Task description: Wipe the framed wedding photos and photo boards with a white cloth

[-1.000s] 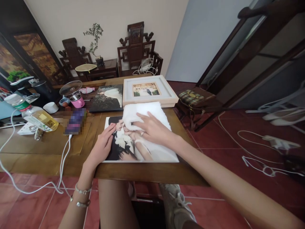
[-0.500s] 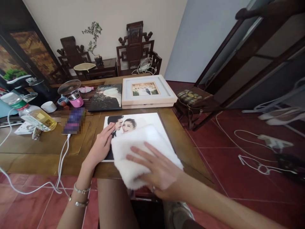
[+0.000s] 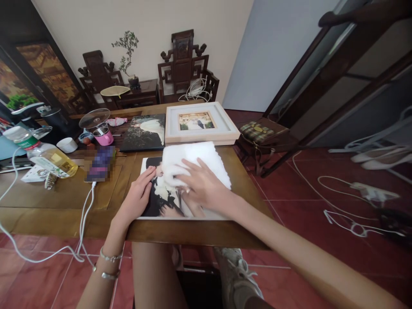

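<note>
We see a photo (image 3: pixel 167 201) lying face up on the wooden table (image 3: pixel 199 234), top pointing away from us, long side seemingly left to right. Our left hand (image 3: pixel 139 193) rests flat on its left edge, holding nothing; our right hand (image 3: pixel 209 184) spreads over a white cloth (image 3: pixel 207 156) on it, any grip hidden. Beyond: a framed picture (image 3: pixel 197 121), red floor (image 3: pixel 289 184), a carved chair (image 3: pixel 183 66).

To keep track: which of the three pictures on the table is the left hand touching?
The left hand touches the near picture, partly under the cloth; the dark picture and pale-framed picture lie beyond.
</note>
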